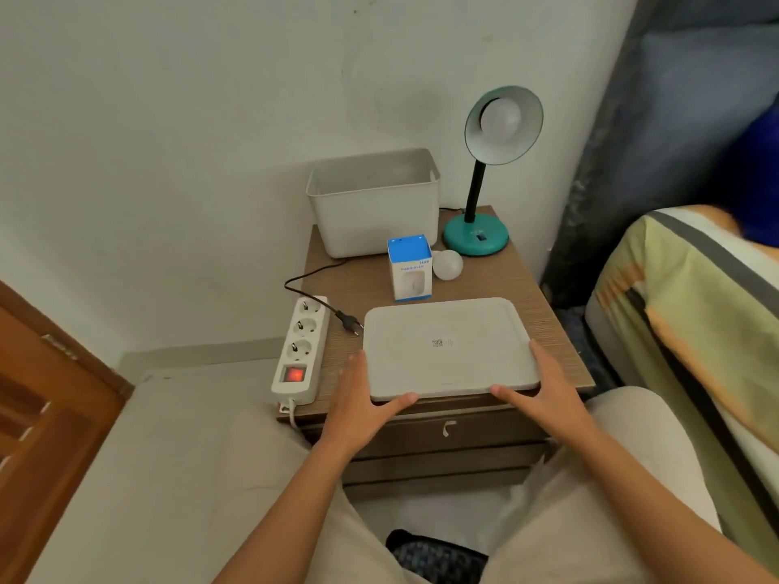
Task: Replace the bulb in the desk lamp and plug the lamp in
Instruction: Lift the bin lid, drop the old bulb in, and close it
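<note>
Hands: I see the left hand (366, 398) and the right hand (543, 387) pressed one to each near corner of the white tray (447, 345), fingers spread along its sides, thumbs hooked on the front edge. Neither is closed on it; I read this as steadying or sliding, not lifting.
Tray: lies flat at the front of the bedside table (543, 305), its near edge level with the table's lip.
Lamp: the teal desk lamp (480, 229) stands at the back right corner, shade tipped toward me, 1 bulb (500, 119) seated in the socket.
Loose bulb: a 2nd bulb (447, 264) lies on its side, touching or just beside the blue and white box (411, 267). I cannot tell which bulb is the new one.
Plug: the lamp's plug (350, 322) lies unplugged between tray and power strip (301, 349); all 3 sockets are free and the switch glows red.
Risk 1: pushing the tray back could nudge the box into the loose bulb; being round, it may roll off the table.
Risk 2: the tray's left corner sits near the plug; sliding it could drag the cord (312, 274).
Risk 3: the strip looks live and overhangs the left edge; a knock could tip it.
Risk 4: mixing up the 2 bulbs, as they look alike.
Bin: the white bin (373, 212) stands behind the box, well clear.
</note>
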Demonstrator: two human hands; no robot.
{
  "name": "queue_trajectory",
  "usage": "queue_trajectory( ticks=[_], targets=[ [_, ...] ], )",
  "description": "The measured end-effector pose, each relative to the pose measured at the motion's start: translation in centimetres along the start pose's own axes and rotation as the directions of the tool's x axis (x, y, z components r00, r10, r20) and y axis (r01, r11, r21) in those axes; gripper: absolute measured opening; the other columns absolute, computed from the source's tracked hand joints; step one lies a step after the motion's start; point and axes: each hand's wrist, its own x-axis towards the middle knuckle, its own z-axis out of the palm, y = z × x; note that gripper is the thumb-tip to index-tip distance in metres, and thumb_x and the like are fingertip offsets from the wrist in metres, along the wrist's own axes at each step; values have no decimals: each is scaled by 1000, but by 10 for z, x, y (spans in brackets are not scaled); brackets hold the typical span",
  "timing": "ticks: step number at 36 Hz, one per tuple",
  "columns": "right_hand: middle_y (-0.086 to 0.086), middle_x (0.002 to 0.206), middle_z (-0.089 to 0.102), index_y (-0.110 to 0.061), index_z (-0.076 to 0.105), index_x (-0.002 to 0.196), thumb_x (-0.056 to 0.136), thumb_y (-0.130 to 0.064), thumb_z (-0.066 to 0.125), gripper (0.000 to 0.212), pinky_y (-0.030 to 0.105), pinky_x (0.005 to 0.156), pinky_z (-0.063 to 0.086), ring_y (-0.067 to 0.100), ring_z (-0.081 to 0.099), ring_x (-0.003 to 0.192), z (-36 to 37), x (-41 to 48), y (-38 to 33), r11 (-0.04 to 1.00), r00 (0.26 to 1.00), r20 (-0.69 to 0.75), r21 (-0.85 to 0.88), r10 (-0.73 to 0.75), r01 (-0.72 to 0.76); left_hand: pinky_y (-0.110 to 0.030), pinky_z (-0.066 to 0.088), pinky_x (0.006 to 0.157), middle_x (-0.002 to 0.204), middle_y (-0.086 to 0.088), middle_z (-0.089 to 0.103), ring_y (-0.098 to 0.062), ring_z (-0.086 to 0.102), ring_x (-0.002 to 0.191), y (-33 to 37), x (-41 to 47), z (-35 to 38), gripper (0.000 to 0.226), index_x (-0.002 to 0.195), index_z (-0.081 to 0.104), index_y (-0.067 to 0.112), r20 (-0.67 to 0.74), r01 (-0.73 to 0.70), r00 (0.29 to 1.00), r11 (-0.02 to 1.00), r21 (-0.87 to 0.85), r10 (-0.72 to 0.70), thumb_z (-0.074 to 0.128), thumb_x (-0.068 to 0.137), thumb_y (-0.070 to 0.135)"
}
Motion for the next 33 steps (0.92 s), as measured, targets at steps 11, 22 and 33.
queue_trajectory(
  ticks=[11, 22, 33],
  targets=[
    [10, 157, 18, -9, 13, 147, 90, -54, 41, 78, 43, 120, 9, 26, 14, 146, 14, 35, 5, 947, 997, -10, -314, -74, 67, -37, -8, 117, 157, -2, -15, -16, -17, 143, -6, 26, 2, 125, 148, -10, 15, 85, -35, 996, 946, 323, 8, 38, 59, 88],
    [12, 159, 8, -7, 4, 149, 93, -52, 35, 78, 38, 120, 7, 26, 8, 147, 17, 55, -2, 916, 999, -28, -399, -47, 32, -36, -9, 117, 157, -5, -18, -16, -17, 143, 4, 37, 3, 124, 147, -13, 13, 73, -40, 997, 923, 383, 13, 35, 61, 88],
    [11, 159, 9, -7, 6, 148, 94, -43, 41, 73, 40, 119, 10, 26, 7, 147, 9, 73, -16, 962, 1000, -7, -271, 22, -23, -30, 9, 115, 158, 5, 3, -11, 5, 144, 19, 48, -8, 93, 149, 9, 19, -84, -68, 994, 996, 53, 72, 42, 78, 69]
  ],
)
